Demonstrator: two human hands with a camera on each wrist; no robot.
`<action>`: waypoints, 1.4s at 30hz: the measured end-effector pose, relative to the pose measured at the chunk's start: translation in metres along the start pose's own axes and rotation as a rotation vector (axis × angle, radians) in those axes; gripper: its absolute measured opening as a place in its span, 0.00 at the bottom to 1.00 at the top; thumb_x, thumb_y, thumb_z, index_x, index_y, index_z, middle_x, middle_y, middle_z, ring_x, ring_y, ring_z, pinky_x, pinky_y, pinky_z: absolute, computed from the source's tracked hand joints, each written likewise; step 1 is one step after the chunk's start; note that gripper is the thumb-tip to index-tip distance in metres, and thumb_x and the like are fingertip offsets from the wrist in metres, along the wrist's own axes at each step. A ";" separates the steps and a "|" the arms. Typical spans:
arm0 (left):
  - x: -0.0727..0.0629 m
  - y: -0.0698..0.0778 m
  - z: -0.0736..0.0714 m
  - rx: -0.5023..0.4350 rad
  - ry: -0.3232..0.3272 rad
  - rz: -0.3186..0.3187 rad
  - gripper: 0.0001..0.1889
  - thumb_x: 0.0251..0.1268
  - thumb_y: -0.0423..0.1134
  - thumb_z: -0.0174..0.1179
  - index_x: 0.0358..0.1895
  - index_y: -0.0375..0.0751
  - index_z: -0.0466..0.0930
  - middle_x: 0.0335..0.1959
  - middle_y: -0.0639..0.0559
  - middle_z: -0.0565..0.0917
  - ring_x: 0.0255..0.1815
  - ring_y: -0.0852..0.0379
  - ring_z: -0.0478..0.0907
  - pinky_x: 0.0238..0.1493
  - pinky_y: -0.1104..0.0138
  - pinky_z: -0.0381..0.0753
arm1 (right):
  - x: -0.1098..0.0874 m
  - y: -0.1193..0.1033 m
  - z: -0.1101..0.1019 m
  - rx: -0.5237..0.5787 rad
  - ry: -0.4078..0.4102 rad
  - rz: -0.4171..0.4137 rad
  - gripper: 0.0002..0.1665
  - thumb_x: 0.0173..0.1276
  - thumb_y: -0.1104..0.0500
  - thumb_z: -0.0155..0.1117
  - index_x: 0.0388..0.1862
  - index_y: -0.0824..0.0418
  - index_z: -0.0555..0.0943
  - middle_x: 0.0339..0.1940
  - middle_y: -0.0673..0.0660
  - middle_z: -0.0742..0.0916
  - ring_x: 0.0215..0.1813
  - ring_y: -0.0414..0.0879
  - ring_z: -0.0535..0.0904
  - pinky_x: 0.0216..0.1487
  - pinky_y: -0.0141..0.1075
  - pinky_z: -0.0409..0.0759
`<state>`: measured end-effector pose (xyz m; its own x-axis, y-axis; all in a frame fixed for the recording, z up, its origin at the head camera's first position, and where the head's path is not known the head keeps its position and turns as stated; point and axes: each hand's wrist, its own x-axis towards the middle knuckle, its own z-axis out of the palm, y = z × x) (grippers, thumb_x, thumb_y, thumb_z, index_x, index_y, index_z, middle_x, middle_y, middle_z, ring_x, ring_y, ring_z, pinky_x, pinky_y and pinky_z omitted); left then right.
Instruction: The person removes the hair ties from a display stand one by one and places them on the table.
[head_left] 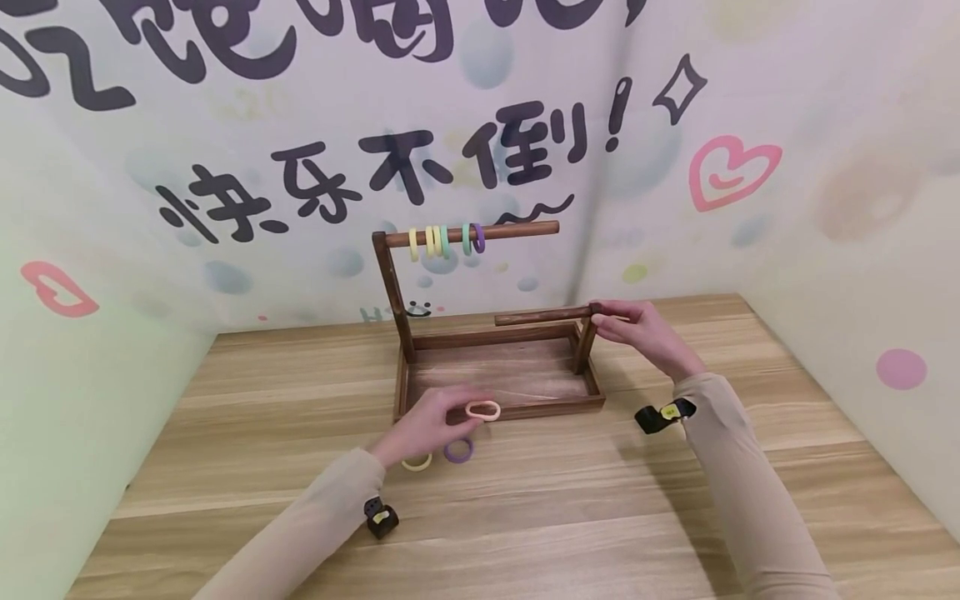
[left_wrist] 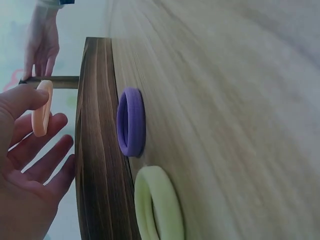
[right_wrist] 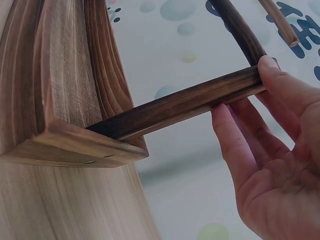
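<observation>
My left hand [head_left: 433, 427] pinches a peach hair tie [left_wrist: 37, 121] between thumb and index finger, above the front edge of a wooden rack [head_left: 525, 410]. In the left wrist view its other fingers are spread. Below it on the table lie a purple hair tie [left_wrist: 134, 122] and a pale yellow hair tie [left_wrist: 171, 202]. My right hand [head_left: 647, 335] holds the top of the rack's short post [right_wrist: 190, 104], thumb and fingers on opposite sides. The lower bar [head_left: 536, 317] reaches left from that post, with no ties on it.
The taller upper bar [head_left: 525, 230] carries several yellow, teal and purple hair ties, among them a purple one [head_left: 480, 239]. A tall post [head_left: 393, 292] supports it at the left. Behind the wooden table [head_left: 525, 517] hangs a printed white backdrop [head_left: 300, 275].
</observation>
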<state>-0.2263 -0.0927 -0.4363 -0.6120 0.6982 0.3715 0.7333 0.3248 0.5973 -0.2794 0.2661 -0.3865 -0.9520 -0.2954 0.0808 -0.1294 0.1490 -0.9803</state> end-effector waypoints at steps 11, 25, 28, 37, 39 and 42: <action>-0.005 0.019 0.005 -0.093 -0.136 0.040 0.22 0.59 0.25 0.64 0.59 0.29 0.75 0.50 0.38 0.82 0.42 0.52 0.83 0.41 0.73 0.83 | 0.001 -0.001 0.000 0.007 -0.002 -0.002 0.28 0.73 0.64 0.57 0.65 0.80 0.65 0.57 0.59 0.79 0.55 0.40 0.79 0.58 0.35 0.76; -0.001 0.016 0.011 -0.035 -0.314 0.022 0.22 0.62 0.30 0.63 0.59 0.30 0.75 0.44 0.45 0.84 0.27 0.69 0.72 0.32 0.76 0.78 | 0.000 -0.001 0.001 0.006 -0.004 0.002 0.27 0.74 0.64 0.56 0.65 0.81 0.65 0.53 0.54 0.81 0.53 0.39 0.80 0.58 0.35 0.76; -0.002 0.014 0.012 -0.037 -0.339 0.006 0.22 0.63 0.30 0.63 0.60 0.31 0.74 0.43 0.46 0.84 0.27 0.70 0.72 0.33 0.77 0.77 | 0.000 -0.001 0.001 0.002 -0.001 0.000 0.27 0.74 0.64 0.56 0.64 0.81 0.66 0.52 0.53 0.82 0.53 0.39 0.80 0.57 0.35 0.76; -0.003 0.004 0.014 -0.031 -0.363 -0.019 0.22 0.64 0.33 0.63 0.61 0.32 0.75 0.44 0.48 0.84 0.30 0.70 0.73 0.35 0.76 0.78 | -0.001 0.000 0.001 0.032 0.004 -0.009 0.26 0.73 0.66 0.56 0.64 0.82 0.65 0.49 0.49 0.83 0.51 0.37 0.80 0.56 0.34 0.77; -0.003 0.002 0.014 -0.029 -0.361 -0.019 0.22 0.64 0.34 0.63 0.61 0.33 0.75 0.45 0.48 0.84 0.31 0.69 0.73 0.36 0.76 0.78 | -0.001 0.000 0.001 0.034 0.005 -0.009 0.27 0.73 0.66 0.56 0.64 0.82 0.65 0.49 0.49 0.83 0.51 0.37 0.81 0.56 0.34 0.77; -0.003 -0.001 0.014 -0.024 -0.362 -0.017 0.22 0.64 0.35 0.63 0.60 0.33 0.75 0.48 0.47 0.84 0.33 0.69 0.74 0.39 0.75 0.78 | -0.001 0.000 0.001 0.028 0.004 -0.007 0.27 0.73 0.66 0.56 0.64 0.82 0.65 0.49 0.50 0.83 0.50 0.36 0.81 0.56 0.34 0.77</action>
<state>-0.2213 -0.0858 -0.4482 -0.4766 0.8747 0.0881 0.7138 0.3266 0.6195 -0.2786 0.2654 -0.3870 -0.9520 -0.2929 0.0885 -0.1285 0.1202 -0.9844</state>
